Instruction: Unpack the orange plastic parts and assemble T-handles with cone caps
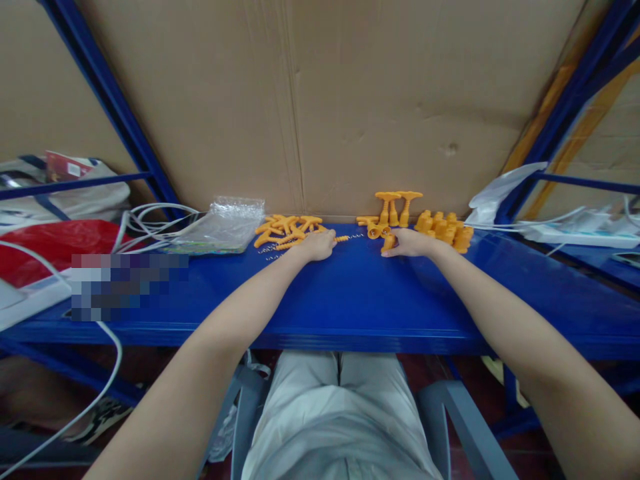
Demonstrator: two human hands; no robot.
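Note:
My left hand (320, 247) is closed around a yellow T-handled screw (342, 239), its ribbed shaft pointing right. A thin metal spring (356, 235) shows just beyond the shaft's tip; whether it sits on the shaft I cannot tell. In my right hand (411, 243) is a yellow hollow sleeve (389, 244), tilted and held in the fingers apart from the screw. Left of my left hand lies a heap of yellow T-handled screws (283, 229), with several loose springs (270, 256) in front. Upright yellow T-handled pieces (395, 208) stand behind my right hand.
Several yellow sleeves (445, 229) stand grouped at the right. Clear plastic bags (220, 227) and white cables (160, 217) lie at the left on the blue table (340, 307). Cardboard (350, 100) closes off the back. A power strip (575, 233) is at the far right.

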